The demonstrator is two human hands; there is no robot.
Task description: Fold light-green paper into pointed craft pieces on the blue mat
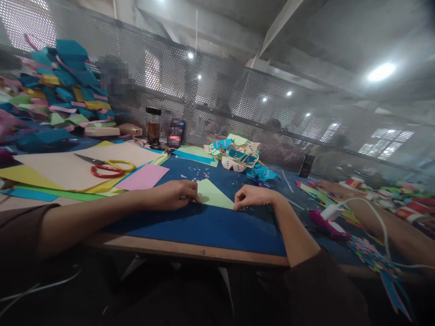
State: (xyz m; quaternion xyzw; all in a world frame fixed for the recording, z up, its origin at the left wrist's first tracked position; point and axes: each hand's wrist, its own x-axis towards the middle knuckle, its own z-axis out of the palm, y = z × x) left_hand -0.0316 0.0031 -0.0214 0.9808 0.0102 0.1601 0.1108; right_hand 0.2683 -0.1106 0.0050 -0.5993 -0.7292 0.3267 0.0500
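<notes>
A light green sheet of paper point(215, 195), shaped like a triangle and seemingly folded, lies on the blue tabletop in front of me. My left hand point(173, 194) is closed at its left corner, fingers curled down onto the edge. At the right corner, my right hand point(255, 196) pinches the paper between thumb and bent fingers. Just left of my left hand is a pink sheet point(144, 176). Scissors point(112, 168) with red and yellow handles rest on a large cream sheet point(84, 165). Small paper scraps point(200, 173) are scattered behind the green paper.
Cut paper pieces with dotted marks point(234, 154) are heaped at the back. Colored paper point(68, 86) is piled high at left. A jar point(153, 126) and phones point(306, 165) stand on the table. At right, another person's arm point(377, 217) reaches past a purple device point(329, 225) and white cable.
</notes>
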